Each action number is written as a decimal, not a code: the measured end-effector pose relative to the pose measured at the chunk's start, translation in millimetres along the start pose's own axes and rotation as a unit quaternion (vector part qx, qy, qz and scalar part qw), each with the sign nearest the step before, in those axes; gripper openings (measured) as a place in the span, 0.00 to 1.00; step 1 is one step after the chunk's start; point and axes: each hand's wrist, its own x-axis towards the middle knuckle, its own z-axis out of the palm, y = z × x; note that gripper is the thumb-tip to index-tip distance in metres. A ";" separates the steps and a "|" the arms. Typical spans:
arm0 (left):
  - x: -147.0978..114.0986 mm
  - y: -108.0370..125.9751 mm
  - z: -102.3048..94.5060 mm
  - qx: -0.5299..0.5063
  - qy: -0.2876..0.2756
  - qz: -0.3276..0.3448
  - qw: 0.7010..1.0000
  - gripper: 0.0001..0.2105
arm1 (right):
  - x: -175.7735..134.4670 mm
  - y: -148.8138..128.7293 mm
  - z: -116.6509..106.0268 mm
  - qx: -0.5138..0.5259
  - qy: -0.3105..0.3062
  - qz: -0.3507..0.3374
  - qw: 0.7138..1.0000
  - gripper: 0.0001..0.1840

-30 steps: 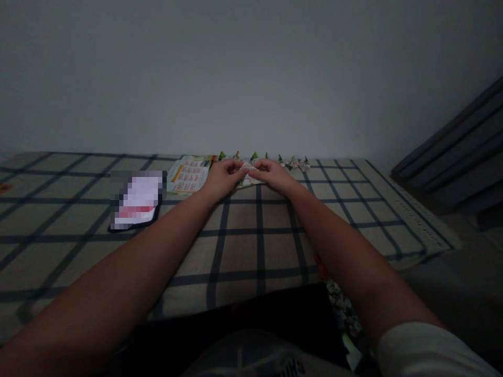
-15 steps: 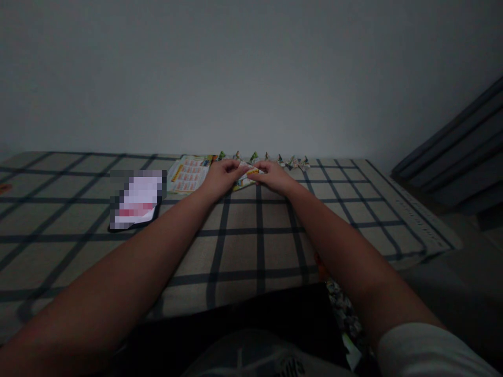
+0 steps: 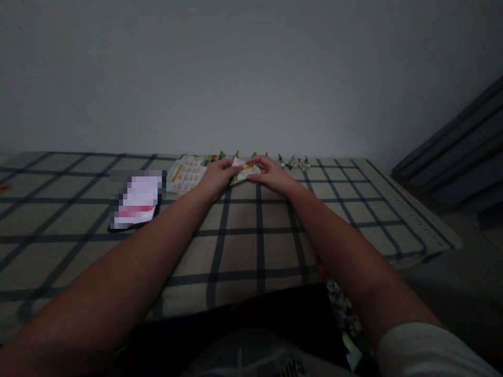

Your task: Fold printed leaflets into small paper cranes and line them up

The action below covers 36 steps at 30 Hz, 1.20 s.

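Checked cloth (image 3: pixel 239 251), dark phone (image 3: pixel 137 199) lying left, screen blurred. Left hand (image 3: pixel 216 177) pinches left side of folded printed paper (image 3: pixel 244 174), fingers underneath hidden. Right hand (image 3: pixel 277 177) at its right side, thumb and index apart, grip unclear. Paper between hands, above cloth. Printed leaflet (image 3: pixel 188 176) just left; small folded paper pieces (image 3: pixel 303 163) lined up behind, near wall (image 3: pixel 251 78).
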 end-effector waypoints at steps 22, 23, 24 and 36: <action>2.5 -1.4 3.2 -0.084 -0.030 -0.064 0.994 0.16 | 3.0 8.4 -8.1 -0.111 -0.022 -0.057 0.992 0.03; 2.5 -0.9 3.3 -0.083 -0.031 -0.070 0.994 0.16 | 3.3 8.8 -8.8 -0.123 -0.020 -0.071 0.990 0.03; 2.4 -0.2 3.4 -0.083 -0.032 -0.076 0.993 0.16 | 3.8 9.8 -9.7 -0.136 -0.020 -0.085 0.987 0.03; 0.8 2.4 2.8 -0.091 -0.045 -0.096 0.990 0.14 | 14.0 30.8 -18.8 -0.255 -0.058 -0.172 0.950 0.10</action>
